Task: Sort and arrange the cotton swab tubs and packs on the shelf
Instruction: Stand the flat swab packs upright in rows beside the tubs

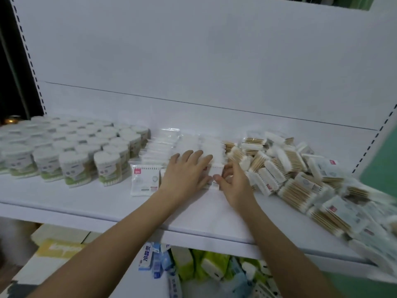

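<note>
hands meet at the middle of the white shelf [107, 203], both over one row of flat white cotton swab packs [211, 147]. left hand [185, 174] lies palm down on the near end of that row, fingers straight and slightly spread, pressing flat on the packs. right hand [233, 181] sits just beside it, thumb and curled fingers pinching the front pack [216, 169] of the row at its right edge. left of the left hand, another flat pack with a red corner label [145, 179] lies at the front of a neighbouring row. farther left stands a tight block of round cotton swab tubs [71, 147] with green-and-white labels. right of the right hand spreads a loose heap of wooden-stick swab packs [296, 173], tumbled at all angles toward the shelf's right end. below the forearms, on a lower level, lie blue and green packets [193, 265].
</note>
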